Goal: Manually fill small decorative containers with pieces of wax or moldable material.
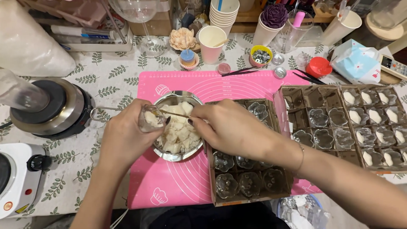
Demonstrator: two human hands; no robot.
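My left hand (123,135) grips a small clear glass holder (151,119) with white wax in it, tilted over a steel pot (169,100) full of white wax chunks (180,133). My right hand (231,127) holds a thin wooden stick (174,113) whose tip reaches into the glass holder. The pot stands on a pink silicone mat (237,87). Just under my right hand sits a cardboard tray (250,196) of empty flower-shaped glass holders.
A second, larger cardboard tray (373,167) at the right holds glass holders, many filled with white wax. A round hot plate (55,108) and a white stove (17,178) stand left. Paper cups (212,42), a wine glass (140,12), a red lid (319,66) and small tins line the back.
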